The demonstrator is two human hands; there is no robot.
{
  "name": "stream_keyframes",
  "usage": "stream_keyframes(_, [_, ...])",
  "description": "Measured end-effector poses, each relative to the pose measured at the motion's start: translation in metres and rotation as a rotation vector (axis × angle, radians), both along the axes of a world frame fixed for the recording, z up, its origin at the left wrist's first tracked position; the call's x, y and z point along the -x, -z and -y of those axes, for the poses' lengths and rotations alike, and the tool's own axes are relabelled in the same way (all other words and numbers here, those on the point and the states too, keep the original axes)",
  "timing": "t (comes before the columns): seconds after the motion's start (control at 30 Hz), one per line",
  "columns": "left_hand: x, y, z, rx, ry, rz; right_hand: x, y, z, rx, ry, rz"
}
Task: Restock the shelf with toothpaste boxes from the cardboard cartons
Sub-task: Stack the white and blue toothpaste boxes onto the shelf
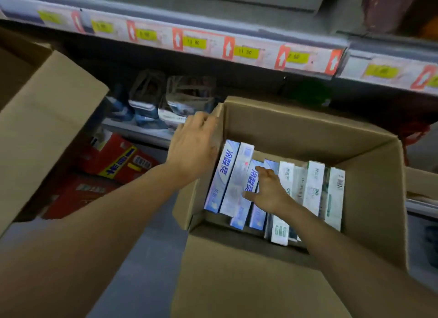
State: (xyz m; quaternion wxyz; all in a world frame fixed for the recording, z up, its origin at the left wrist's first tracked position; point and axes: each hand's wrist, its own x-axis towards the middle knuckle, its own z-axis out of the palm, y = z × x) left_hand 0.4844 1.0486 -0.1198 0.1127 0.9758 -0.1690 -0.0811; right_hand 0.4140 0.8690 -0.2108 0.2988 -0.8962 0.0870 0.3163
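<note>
Your left hand (193,143) rests open on the carton (308,128) flap, right hand (267,189) spread, gripping nothing, on the toothpaste boxes (237,182) beneath: light, crushable, so pinch long edges.

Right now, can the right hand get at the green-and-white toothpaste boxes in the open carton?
Probably yes: the right hand is inside the carton, resting on blue boxes, and the green-and-white boxes stand uncovered beside it.

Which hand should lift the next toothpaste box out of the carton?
Right. The right hand is already inside the carton, fingers spread on the blue toothpaste boxes. The left hand rests on the carton's left flap, likely steadying it.
</note>
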Motion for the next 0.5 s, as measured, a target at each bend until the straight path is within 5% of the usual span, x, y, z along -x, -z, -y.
stream_keyframes(0.3, [-0.003,0.054,-0.012,0.155,-0.002,0.106,-0.018,0.089,-0.04,-0.202,0.414,-0.043])
stream_keyframes(0.5, [-0.003,0.06,-0.017,0.207,0.041,0.118,-0.018,0.113,-0.038,-0.22,0.506,-0.088])
